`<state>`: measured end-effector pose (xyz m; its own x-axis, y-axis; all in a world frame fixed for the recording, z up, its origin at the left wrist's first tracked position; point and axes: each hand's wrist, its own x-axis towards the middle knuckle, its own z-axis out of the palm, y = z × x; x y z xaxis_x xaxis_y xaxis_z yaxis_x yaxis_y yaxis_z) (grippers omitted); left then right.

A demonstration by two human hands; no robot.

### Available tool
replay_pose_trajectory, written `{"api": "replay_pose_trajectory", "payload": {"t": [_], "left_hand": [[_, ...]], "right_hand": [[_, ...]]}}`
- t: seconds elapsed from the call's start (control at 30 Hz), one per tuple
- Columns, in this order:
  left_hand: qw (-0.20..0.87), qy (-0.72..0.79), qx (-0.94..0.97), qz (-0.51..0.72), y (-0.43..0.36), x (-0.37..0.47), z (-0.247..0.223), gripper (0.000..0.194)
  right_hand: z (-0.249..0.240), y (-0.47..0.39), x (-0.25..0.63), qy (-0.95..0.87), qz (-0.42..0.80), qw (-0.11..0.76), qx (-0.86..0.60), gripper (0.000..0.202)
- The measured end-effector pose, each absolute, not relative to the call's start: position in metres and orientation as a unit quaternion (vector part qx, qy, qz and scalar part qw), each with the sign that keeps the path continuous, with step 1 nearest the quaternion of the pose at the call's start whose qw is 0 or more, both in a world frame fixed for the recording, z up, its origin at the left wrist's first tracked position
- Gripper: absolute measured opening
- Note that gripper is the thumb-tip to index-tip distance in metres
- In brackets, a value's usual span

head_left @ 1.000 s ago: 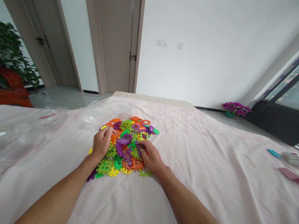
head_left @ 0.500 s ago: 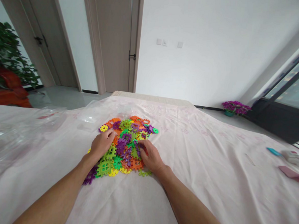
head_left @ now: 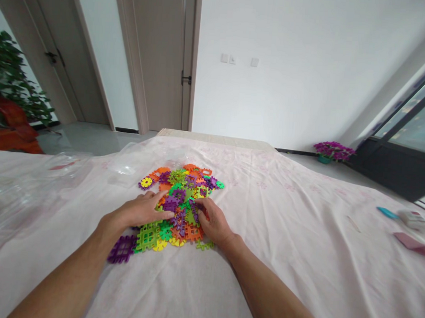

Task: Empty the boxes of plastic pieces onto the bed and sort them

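Observation:
A pile of plastic interlocking building pieces (head_left: 177, 194) in orange, purple, green and yellow lies on the cloth between my hands. My left hand (head_left: 142, 210) is over the left side of the pile, thumb and fingers spread, holding nothing I can see. My right hand (head_left: 214, 221) is at the pile's right side, thumb and fingertips closed on a narrow purple piece (head_left: 194, 209). At the front left of the heap lie a purple square lattice piece (head_left: 122, 249) and a lime green one (head_left: 147, 238). A yellow flower-shaped piece (head_left: 146, 182) rests at the left edge.
Clear plastic packaging (head_left: 11, 199) spreads over the left of the pale tablecloth (head_left: 281, 259), with a clear container (head_left: 123, 165) behind it. On the right lie a light blue item (head_left: 387, 213), a whitish block (head_left: 414, 220) and a pink piece (head_left: 414, 244).
My left hand has opened from a closed shape and come down nearer the middle of the pile. The purple square lattice piece lies farther left, more in view. My right hand stays put.

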<state>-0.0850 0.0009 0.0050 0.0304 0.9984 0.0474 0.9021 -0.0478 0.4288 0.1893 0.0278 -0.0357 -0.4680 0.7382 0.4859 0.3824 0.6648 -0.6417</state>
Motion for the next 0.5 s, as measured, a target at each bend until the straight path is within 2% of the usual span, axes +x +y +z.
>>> {"api": "replay_pose_trajectory", "payload": {"t": [0.1, 0.17, 0.33, 0.5], "left_hand": [[0.173, 0.662, 0.728, 0.043, -0.010, -0.076, 0.015, 0.113], [0.164, 0.663, 0.731, 0.016, -0.015, -0.069, 0.020, 0.119], [0.134, 0.668, 0.731, 0.010, -0.017, -0.058, 0.023, 0.103], [0.127, 0.680, 0.720, 0.065, -0.012, -0.052, 0.016, 0.093]], "right_hand": [[-0.036, 0.028, 0.189, -0.826, 0.227, 0.388, -0.341, 0.039], [-0.037, 0.028, 0.189, -0.826, 0.227, 0.387, -0.342, 0.040], [-0.038, 0.030, 0.188, -0.829, 0.225, 0.385, -0.339, 0.039], [-0.036, 0.028, 0.188, -0.829, 0.220, 0.385, -0.341, 0.037]]}}
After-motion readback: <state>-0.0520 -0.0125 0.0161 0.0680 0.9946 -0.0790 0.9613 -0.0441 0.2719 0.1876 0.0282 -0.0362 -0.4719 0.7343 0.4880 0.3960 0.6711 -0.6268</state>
